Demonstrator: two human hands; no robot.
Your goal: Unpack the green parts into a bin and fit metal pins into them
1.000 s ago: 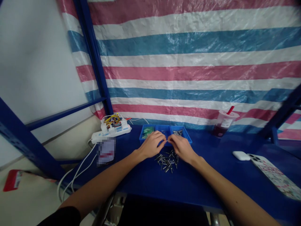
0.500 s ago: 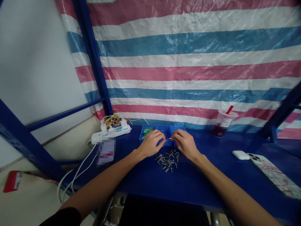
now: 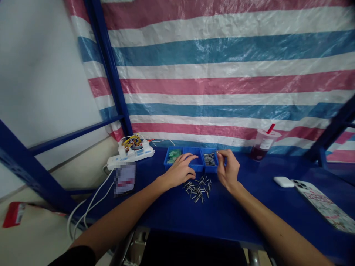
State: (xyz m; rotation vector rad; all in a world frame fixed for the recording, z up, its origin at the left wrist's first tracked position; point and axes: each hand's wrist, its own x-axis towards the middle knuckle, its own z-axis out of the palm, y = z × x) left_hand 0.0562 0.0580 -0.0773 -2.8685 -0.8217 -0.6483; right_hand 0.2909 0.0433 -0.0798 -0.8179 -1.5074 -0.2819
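Note:
My left hand (image 3: 181, 170) is open, fingers spread, over the front of the blue middle bin (image 3: 196, 165), whose bare floor partly shows. At the right bin (image 3: 211, 169) my right hand (image 3: 229, 169) pinches thumb and forefinger together above its right rim. A tiny glint shows at those fingertips, too small to name. Silvery slim metal pieces (image 3: 209, 159) lie side by side in that bin. Green pieces (image 3: 174, 155) fill the left bin (image 3: 166, 162), partly behind my left hand. Between my hands, a loose pile of slim dark metal pieces (image 3: 198, 190) lies on the blue table.
A white power strip (image 3: 131, 157) with cables and a blurred-out phone-like item (image 3: 125, 179) are on the left. Toward the right stand a cup with a red straw (image 3: 262, 146), a white earbud case (image 3: 283, 182) and a phone (image 3: 323, 203). A striped sheet (image 3: 222, 85) hangs behind.
My hands, earlier together at a thin piece over the bins, have parted. The left has opened and moved slightly left; the right has moved right to the right bin, uncovering its metal pieces.

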